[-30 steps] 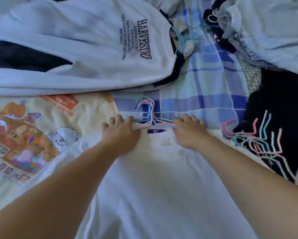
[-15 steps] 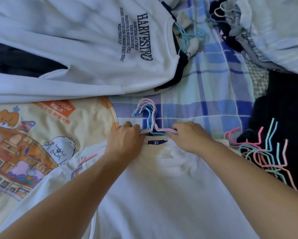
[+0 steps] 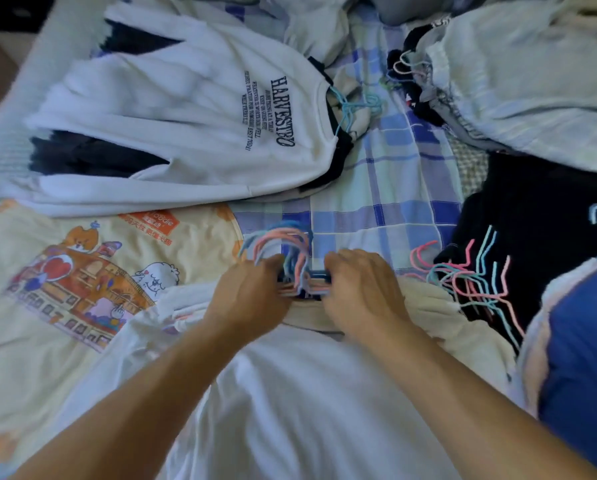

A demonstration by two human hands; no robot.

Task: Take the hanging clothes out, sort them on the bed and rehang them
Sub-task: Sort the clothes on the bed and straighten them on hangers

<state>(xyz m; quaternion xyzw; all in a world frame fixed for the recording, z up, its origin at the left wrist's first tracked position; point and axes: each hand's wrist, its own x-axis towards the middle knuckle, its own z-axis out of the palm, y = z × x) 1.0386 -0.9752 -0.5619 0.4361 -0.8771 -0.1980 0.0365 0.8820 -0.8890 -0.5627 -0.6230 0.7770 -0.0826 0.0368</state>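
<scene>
both hands have closed in from the collar edges — the left hand and right hand now curl round the bunched hangers at the neck of the white shirt on the bed — likely gathering the pile to rehang.

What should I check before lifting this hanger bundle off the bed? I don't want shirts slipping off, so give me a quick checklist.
1. Left hand grips the hanger bundle: ok.
2. Right hand grips the bundle at the collar: ok.
3. Hooks gathered together, pointing the same way: ok.
4. White shirt seated on its hanger: cannot tell, hands cover the collar.
5. Loose hangers on the dark garment lie apart from the bundle: ok.
6. Plaid sheet ahead of the hooks bare: ok.
</scene>
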